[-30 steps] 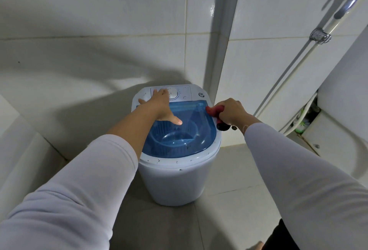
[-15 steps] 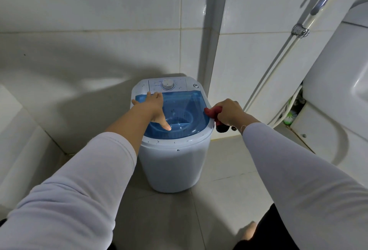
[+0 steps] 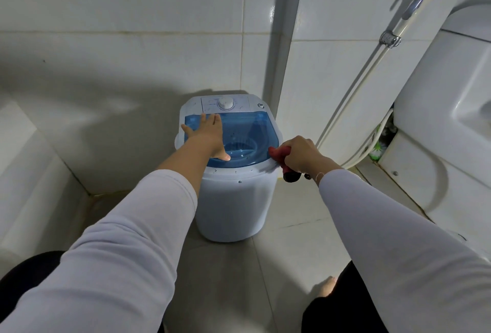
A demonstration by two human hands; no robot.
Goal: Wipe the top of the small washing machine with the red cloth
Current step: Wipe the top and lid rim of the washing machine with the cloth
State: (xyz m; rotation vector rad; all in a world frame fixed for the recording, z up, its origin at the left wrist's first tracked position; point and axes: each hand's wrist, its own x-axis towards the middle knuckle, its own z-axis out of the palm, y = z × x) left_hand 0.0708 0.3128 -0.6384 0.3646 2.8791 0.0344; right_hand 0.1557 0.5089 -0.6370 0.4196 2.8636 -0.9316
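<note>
A small white washing machine (image 3: 233, 205) stands on the floor in the wall corner. Its top has a see-through blue lid (image 3: 249, 131) and a white dial (image 3: 225, 103) at the back. My left hand (image 3: 206, 136) lies flat on the left part of the lid, fingers straight and spread. My right hand (image 3: 300, 156) grips a bunched red cloth (image 3: 279, 153) against the machine's right front rim; a dark end of the cloth hangs below the fist. Small dark specks dot the white front rim.
White tiled walls close in behind and to the left. A toilet (image 3: 446, 131) fills the right side, with a spray hose (image 3: 377, 59) on the wall beside it. A low white ledge (image 3: 29, 173) runs along the left. My bare foot (image 3: 328, 289) rests on the grey floor tiles.
The view has pulled back from the machine. My left hand slid from the control panel down onto the lid. My right hand with the cloth moved along the right rim toward the front.
</note>
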